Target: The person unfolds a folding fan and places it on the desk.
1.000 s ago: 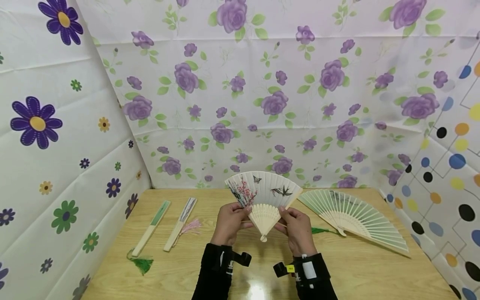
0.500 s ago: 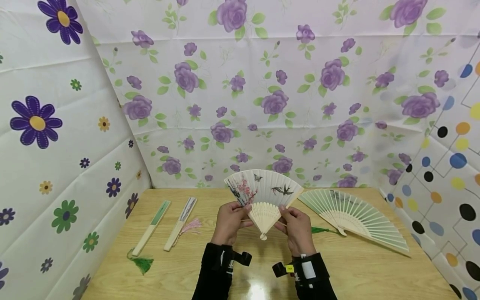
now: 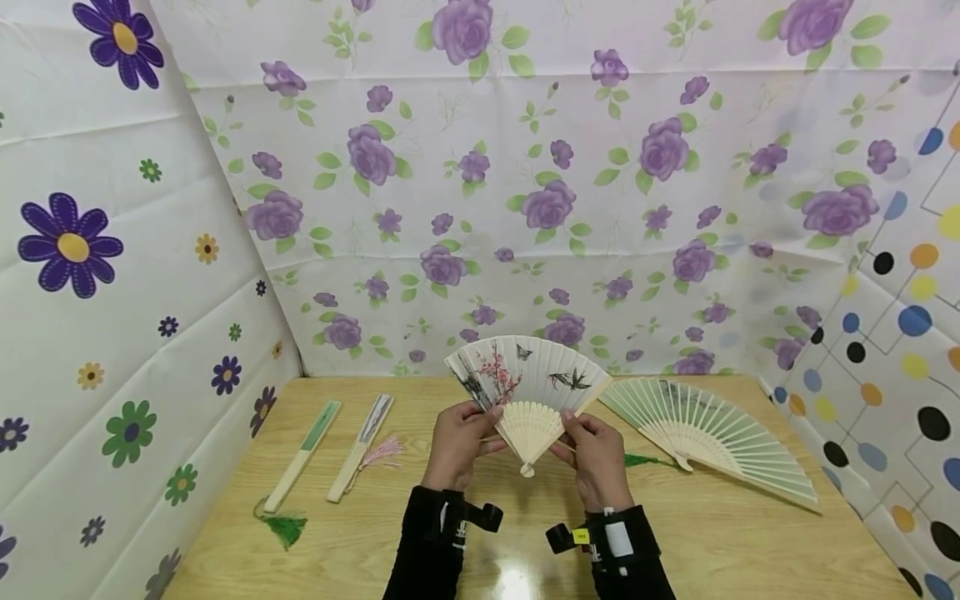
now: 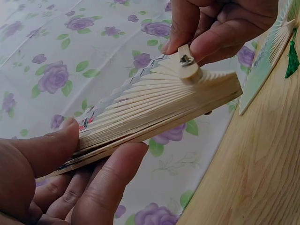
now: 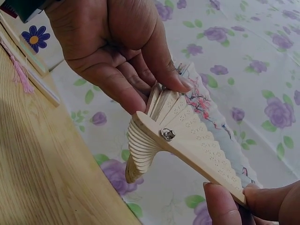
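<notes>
A partly spread folding fan is held up above the middle of the table, its white leaf painted with pink blossom, a butterfly and dark birds. My left hand pinches its left guard stick between thumb and fingers. On the other side, my right hand grips the right guard stick the same way. The pale pierced ribs meet at a metal rivet, pointing down towards me. In the left wrist view, some ribs still lie stacked near my left hand. The fingers behind the fan are partly hidden.
On the left lie two folded fans, one with a green tassel, the other with a pink tassel. A spread green fan with a green tassel lies on the right of the wooden table. Patterned cloths stand behind and beside.
The fan has spread slightly wider and risen a little, its leaf tilting more into view. Both hands have kept their hold and barely moved. The other fans lie as before.
</notes>
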`<state>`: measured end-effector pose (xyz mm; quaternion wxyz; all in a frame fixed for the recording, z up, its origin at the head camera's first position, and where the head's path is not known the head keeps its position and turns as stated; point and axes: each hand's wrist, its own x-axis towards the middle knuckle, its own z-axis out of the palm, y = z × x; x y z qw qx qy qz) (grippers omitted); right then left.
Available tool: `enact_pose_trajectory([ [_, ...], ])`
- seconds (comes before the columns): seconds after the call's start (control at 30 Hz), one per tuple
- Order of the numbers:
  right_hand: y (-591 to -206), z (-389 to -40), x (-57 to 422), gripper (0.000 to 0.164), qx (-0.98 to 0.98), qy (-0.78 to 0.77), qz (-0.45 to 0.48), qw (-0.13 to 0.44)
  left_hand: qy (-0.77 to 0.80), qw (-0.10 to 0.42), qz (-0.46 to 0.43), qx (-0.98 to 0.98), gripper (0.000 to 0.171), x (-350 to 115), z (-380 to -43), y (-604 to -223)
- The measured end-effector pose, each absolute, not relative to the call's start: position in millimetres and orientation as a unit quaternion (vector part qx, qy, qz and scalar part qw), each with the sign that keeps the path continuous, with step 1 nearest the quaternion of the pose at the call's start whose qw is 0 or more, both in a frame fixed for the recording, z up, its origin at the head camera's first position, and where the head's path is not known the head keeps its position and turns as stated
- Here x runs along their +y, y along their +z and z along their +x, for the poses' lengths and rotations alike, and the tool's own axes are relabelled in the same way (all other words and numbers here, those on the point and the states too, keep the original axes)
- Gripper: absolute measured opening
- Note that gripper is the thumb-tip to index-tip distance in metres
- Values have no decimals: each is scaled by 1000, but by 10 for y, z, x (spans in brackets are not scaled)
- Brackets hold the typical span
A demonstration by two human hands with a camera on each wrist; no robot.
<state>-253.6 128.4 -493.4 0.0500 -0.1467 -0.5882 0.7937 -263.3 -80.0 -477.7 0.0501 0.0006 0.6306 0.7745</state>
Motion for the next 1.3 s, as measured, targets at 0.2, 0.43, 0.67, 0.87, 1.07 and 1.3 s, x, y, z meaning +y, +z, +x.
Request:
enact_pose_trajectory([
  [0.2,-4941,-2541,1285,27,-591,791,-150,49,784,47,-3,620,36,-806,-2649,-4782],
  [0.43,-4943,-2546,1291,28,-590,792,-149,56,787,38,-3,616,36,-794,-2660,-4778],
  [0.67,-4934,-2537,1282,28,-583,796,-146,71,784,25,-16,620,32,-777,-2650,-4788],
  [0.87,-4937,-2537,1271,27,-579,799,-147,76,782,19,-20,623,33,-775,-2649,-4804],
  [1.07,-4948,-2537,1267,28,-579,798,-147,80,781,16,-22,624,33,-778,-2646,-4799],
  [1.3,-4954,-2527,1257,33,-569,804,-146,97,786,8,-26,618,32,-771,-2653,-4794],
])
